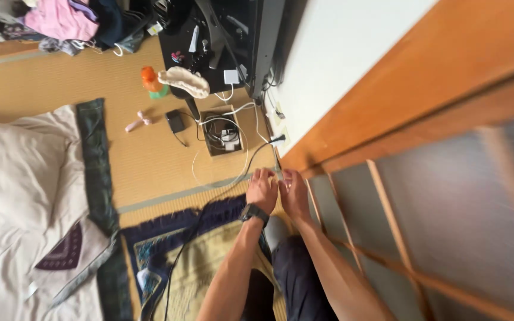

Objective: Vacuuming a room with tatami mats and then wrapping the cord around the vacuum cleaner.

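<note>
So both sets of fingers are bunched together down at the floor edge by the sliding door frame (pixel 352 178), curled around something tiny I honestly can't make out. Left hand (pixel 262 189) wears a black watch (pixel 253 213); right hand (pixel 294 191) sits just beside it. A black cable (pixel 221 196) runs past across the rug (pixel 168 238) toward the wall outlet (pixel 279 139).

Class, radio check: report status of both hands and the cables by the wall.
Left hand and right hand together at the wall base, fingers hidden, grip unclear. Black cable trails across the rug. White cables tangled nearby.
</note>
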